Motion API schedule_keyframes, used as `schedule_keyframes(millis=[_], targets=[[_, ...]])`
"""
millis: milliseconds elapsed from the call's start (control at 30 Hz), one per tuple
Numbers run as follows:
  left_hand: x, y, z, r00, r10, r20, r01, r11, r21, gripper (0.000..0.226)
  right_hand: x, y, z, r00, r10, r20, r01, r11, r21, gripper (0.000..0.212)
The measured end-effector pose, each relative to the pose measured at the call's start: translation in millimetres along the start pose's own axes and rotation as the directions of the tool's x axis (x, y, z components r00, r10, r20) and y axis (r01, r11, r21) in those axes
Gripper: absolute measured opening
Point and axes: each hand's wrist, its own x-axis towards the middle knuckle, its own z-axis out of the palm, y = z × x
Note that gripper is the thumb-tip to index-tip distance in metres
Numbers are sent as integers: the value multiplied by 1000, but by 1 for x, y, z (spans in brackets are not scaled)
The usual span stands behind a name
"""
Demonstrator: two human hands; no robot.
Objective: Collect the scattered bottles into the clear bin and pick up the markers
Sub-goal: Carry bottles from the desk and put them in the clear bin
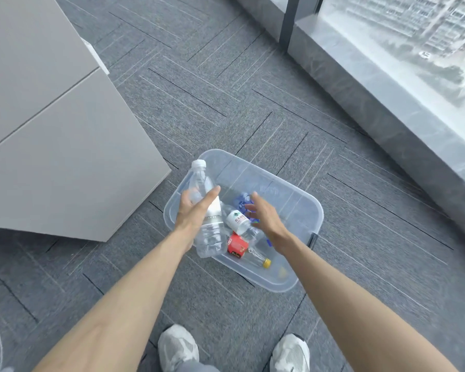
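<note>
A clear plastic bin (pixel 301 200) stands on the carpet in front of my feet. My left hand (pixel 192 210) holds a clear bottle with a white cap (pixel 210 232) over the bin's left edge. My right hand (pixel 265 214) hovers over the bin with fingers spread, holding nothing. Inside the bin lie a bottle with a white label (pixel 238 220), a small bottle with a yellow cap (pixel 257 257), a red carton (pixel 236 245) and a crumpled blue piece (pixel 242 200). No markers are in view.
A grey cabinet (pixel 51 146) fills the left side, its corner close to the bin. A stone ledge and a glass window (pixel 387 84) run along the right. Grey carpet tiles (pixel 199 89) lie around the bin. My two shoes (pixel 177 347) are at the bottom.
</note>
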Motion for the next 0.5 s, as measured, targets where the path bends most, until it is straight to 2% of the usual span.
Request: schedule_keyframes(millis=[33, 100, 167, 233, 300, 433, 500], targets=[[-3, 3, 5, 999, -13, 46, 13, 1000, -9, 81, -9, -12, 9, 996, 4, 86, -8, 999, 48, 52], [-10, 11, 15, 987, -32, 156, 45, 996, -79, 86, -20, -29, 25, 983, -43, 178, 39, 999, 23, 55], [-10, 16, 22, 959, -72, 274, 108, 987, -119, 88, -24, -34, 34, 984, -101, 144, 106, 994, -27, 51], [-12, 20, 20, 937, -70, 341, 116, 986, -117, 90, -29, -35, 31, 991, -128, 39, 128, 992, -17, 38], [-10, 18, 15, 942, -65, 330, 103, 989, -101, 84, -28, -27, 20, 988, -141, -60, 139, 990, -37, 37], [10, 11, 0, 984, -46, 172, 56, 997, -58, 69, -12, -9, -3, 977, -96, -193, 47, 969, -244, 75], [25, 5, -7, 991, -36, 131, 42, 998, -43, 66, 0, -3, -10, 972, -107, -208, 24, 930, -366, 83]])
